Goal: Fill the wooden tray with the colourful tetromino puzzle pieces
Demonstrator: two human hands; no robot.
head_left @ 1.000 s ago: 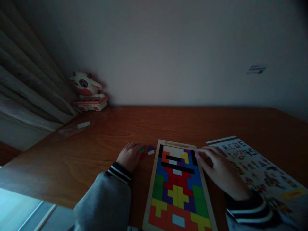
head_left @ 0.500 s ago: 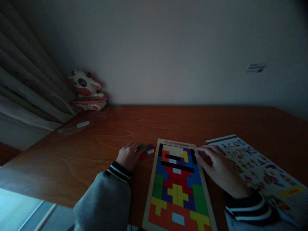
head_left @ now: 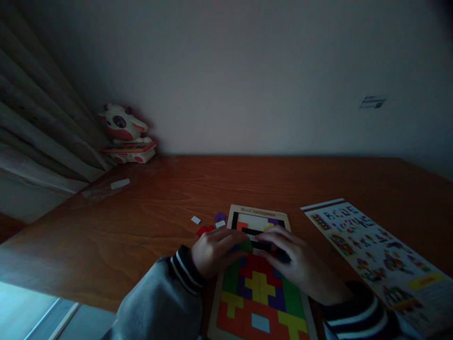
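One green piece pinched in left hand, moved right over board — right hand half-curled, hold unclear; bench extends far beyond.

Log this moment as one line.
left hand: holds green puzzle piece over wood-framed multicoloured puzzle board | right hand: over board, fingers apart | beside board: red piece, purple piece, two white pieces

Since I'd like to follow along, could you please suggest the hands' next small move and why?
Perhaps bring the right hand to the green piece: the left hand holds it over the board, and the right hand, close by, is open.
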